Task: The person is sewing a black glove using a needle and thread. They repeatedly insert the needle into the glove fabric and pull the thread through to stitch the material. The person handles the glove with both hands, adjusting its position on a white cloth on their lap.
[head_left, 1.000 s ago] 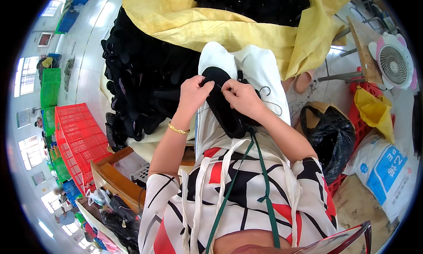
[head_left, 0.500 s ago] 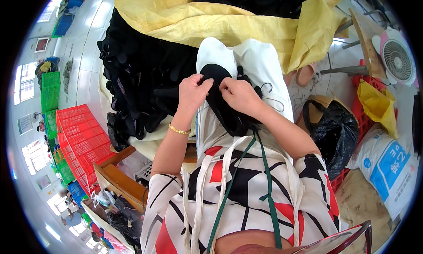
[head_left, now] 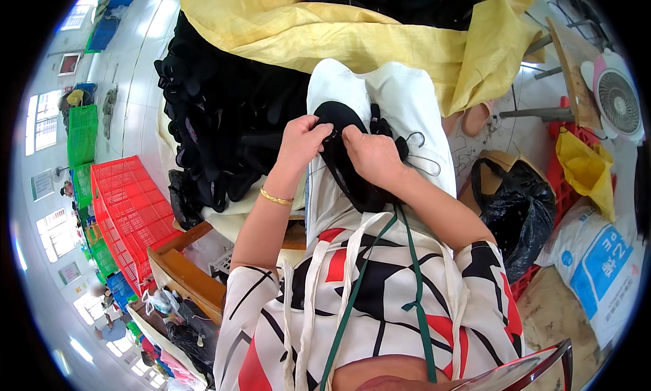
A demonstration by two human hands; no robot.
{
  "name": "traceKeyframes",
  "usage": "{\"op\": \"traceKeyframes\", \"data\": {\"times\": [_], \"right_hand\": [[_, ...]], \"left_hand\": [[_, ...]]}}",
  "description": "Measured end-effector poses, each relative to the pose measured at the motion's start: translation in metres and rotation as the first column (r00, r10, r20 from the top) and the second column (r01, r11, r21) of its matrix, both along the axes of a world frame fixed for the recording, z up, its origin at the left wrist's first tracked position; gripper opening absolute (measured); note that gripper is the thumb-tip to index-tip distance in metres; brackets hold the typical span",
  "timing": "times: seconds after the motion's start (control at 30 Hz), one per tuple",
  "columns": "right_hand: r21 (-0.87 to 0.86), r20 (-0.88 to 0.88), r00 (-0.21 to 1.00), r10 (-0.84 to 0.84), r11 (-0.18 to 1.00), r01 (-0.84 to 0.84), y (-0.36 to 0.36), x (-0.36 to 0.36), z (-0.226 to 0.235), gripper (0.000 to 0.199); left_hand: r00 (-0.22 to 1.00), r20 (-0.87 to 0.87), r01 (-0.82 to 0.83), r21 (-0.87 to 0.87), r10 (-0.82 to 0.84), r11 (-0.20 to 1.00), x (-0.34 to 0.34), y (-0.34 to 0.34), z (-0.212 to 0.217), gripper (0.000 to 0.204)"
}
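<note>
A black cloth shoe [head_left: 344, 177] lies on the white cloth over my lap, its rounded toe pointing away from me. My left hand [head_left: 303, 141] is closed, pinching the shoe's edge near the toe between thumb and fingertips. Just to its right, my right hand [head_left: 373, 155] also grips the shoe, its fingers curled and the thumb pressing on the opening's rim. Any thread or small part between the fingertips is too small to make out. Against my right hand's far side lies another black piece [head_left: 380, 123]. Two thin dark loops [head_left: 424, 159] rest on the white cloth beside it.
A large heap of black shoe pieces [head_left: 224, 120] lies to the left. Yellow sheeting [head_left: 380, 42] holds more black pieces ahead. Red crates [head_left: 132, 211] and a wooden drawer [head_left: 186, 272] stand left. At right are a black plastic bag [head_left: 519, 208], a white sack [head_left: 597, 269] and a fan [head_left: 617, 99].
Both hands stay at the shoe's toe end with their fingers slightly shifted; the right thumb now presses on the rim. The whole view has moved a little.
</note>
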State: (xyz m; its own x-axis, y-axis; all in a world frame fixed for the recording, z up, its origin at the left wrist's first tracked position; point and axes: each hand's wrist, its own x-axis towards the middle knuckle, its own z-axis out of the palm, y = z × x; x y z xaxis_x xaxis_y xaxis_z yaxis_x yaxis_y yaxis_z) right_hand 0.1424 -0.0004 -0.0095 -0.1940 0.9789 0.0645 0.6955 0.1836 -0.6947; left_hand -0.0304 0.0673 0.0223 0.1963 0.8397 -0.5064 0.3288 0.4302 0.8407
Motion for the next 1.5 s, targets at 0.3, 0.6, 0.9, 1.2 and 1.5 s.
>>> {"op": "traceKeyframes", "data": {"times": [0.3, 0.6, 0.9, 1.2, 1.5], "right_hand": [[0.01, -0.048, 0.999, -0.012, 1.0, 0.013, 0.003, 0.002, 0.002, 0.009], [-0.014, -0.049, 0.992, -0.12, 0.993, 0.119, -0.003, -0.018, -0.007, 0.013], [-0.452, -0.507, 0.83, -0.231, 0.891, -0.028, 0.029, 0.0, 0.029, 0.019], [0.05, -0.399, 0.909, -0.123, 0.987, 0.155, 0.048, -0.004, -0.004, 0.009], [-0.517, -0.75, 0.613, -0.249, 0.799, -0.308, 0.053, 0.064, 0.057, 0.022]], "left_hand": [[0.999, 0.018, 0.042, -0.048, -0.042, 0.998, 0.0, 0.006, 0.001, 0.016], [0.992, 0.116, 0.067, -0.165, -0.048, 0.984, -0.004, 0.009, 0.004, 0.013], [0.976, 0.205, -0.038, -0.152, 0.069, 0.988, -0.002, 0.0, 0.001, 0.013], [0.982, 0.183, -0.038, -0.08, 0.052, 0.996, 0.002, -0.002, -0.01, 0.014], [0.993, 0.114, -0.012, -0.011, 0.013, 1.0, 0.006, -0.005, -0.005, 0.018]]}}
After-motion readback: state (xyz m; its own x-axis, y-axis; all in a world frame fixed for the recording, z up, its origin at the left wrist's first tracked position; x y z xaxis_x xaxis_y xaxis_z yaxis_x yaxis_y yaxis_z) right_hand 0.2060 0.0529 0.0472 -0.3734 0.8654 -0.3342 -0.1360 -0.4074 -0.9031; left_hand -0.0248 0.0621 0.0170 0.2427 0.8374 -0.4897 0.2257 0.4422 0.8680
